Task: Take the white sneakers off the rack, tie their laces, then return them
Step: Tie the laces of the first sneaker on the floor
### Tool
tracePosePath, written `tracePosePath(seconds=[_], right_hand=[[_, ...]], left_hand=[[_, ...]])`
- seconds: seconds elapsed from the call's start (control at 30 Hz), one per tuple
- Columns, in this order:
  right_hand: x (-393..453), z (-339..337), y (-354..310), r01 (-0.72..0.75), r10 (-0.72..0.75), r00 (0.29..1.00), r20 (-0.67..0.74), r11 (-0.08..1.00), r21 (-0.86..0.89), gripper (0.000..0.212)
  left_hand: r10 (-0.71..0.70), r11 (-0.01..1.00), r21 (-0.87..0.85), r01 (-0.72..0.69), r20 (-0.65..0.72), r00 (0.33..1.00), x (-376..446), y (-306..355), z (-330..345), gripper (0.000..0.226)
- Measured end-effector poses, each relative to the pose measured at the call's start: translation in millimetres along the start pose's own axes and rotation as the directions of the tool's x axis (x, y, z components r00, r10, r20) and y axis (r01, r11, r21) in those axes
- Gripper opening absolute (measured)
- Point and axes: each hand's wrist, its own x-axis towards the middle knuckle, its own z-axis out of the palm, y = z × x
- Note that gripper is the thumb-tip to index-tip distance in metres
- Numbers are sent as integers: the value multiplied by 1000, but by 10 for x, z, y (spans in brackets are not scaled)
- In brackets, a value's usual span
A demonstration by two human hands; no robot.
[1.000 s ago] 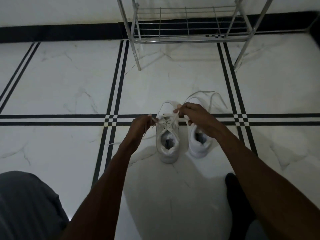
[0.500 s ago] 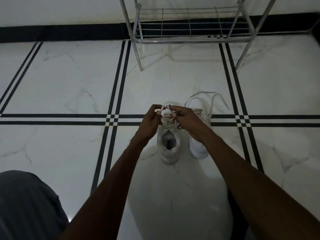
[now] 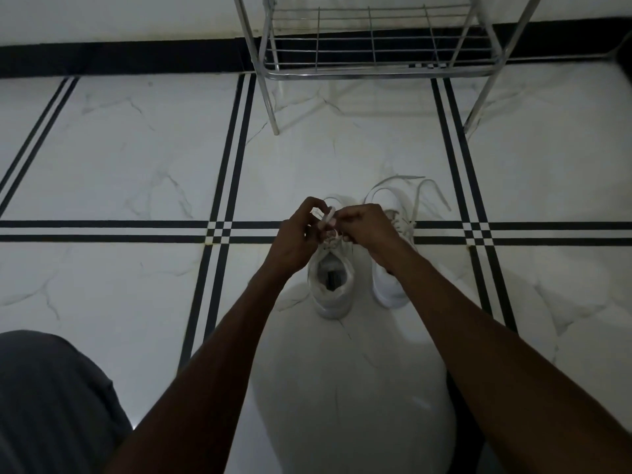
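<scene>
Seen from the head camera, a white marble floor (image 3: 130, 172) crossed by double black stripes stretches open to 9 o'clock and 3 o'clock of the work, with bare tile between the shoes and the metal rack (image 3: 372, 71) standing at 12 o'clock against a black skirting band. The rack's lowest wire shelf sits just above the floor, its two front legs planted well apart from the footwear. A grey-clad knee (image 3: 51, 398) fills the 7 o'clock corner. At centre frame, the left hand (image 3: 297, 234) and the right hand (image 3: 367, 227) meet almost knuckle to knuckle above the left sneaker (image 3: 330, 285), fingers curled tight and pinching the white lace (image 3: 326, 217), which rises in a small loop between the two thumbs. Both hands are closed on that lace; neither touches the floor. The left sneaker stands upright on its sole, heel toward the camera, collar gaping dark. Just beside it at 3 o'clock stands the right sneaker (image 3: 390, 289), partly hidden under the right forearm, its laces (image 3: 420, 196) loose and sprawled over the tile toward 1 o'clock.
</scene>
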Motion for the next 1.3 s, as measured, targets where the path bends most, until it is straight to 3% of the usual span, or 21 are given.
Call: tracePosePath(seconds=[0.07, 0.13, 0.3, 0.43, 0.53, 0.6, 0.7, 0.8, 0.87, 0.97, 1.03, 1.2, 1.3], right_hand=[[-28, -27, -25, 44, -43, 989, 140, 999, -4, 17], [-48, -35, -51, 71, -70, 978, 195, 997, 0, 20], [62, 98, -16, 22, -25, 990, -139, 1000, -23, 21], [55, 71, 35, 79, -79, 994, -71, 997, 3, 20], [19, -54, -28, 222, -198, 974, 109, 932, -288, 16], [65, -93, -60, 303, -240, 953, 187, 794, -526, 14], [118, -66, -51, 385, -353, 915, 195, 622, -682, 14], [98, 7, -41, 367, -427, 896, 118, 567, -737, 10], [73, 60, -7, 354, -454, 889, 56, 606, -713, 7], [56, 95, 50, 325, -427, 899, -95, 797, -509, 8], [78, 73, 72, 304, -385, 912, -142, 866, -397, 10], [49, -10, 54, 271, -327, 934, -142, 910, -313, 18], [18, -113, 66, 163, -276, 943, -188, 872, -462, 21]], left_hand=[[1, 1000, 17, -1, -16, 1000, -1, -12, -10, 29], [2, 1000, 19, -1, -35, 999, 21, -75, -9, 34], [-88, 991, -107, 85, -18, 996, 68, -146, 9, 70], [-236, 948, -223, 227, -17, 972, 63, -201, -43, 72], [-292, 920, -283, 270, -36, 956, 66, -230, -39, 68], [-306, 908, -314, 278, -45, 951, 54, -220, -21, 62], [-290, 907, -335, 255, -57, 955, 37, -204, 9, 53], [-304, 890, -374, 261, -60, 951, 33, -190, -5, 51], [-271, 894, -381, 238, -35, 962, 34, -199, -18, 53], [-204, 930, -310, 198, 13, 979, 64, -207, -10, 68], [-180, 958, -223, 178, 12, 984, 97, -201, 5, 64], [-151, 988, 12, 152, -68, 986, 143, -214, -16, 24], [-90, 967, 220, 125, -162, 983, 84, -256, -95, 14]])
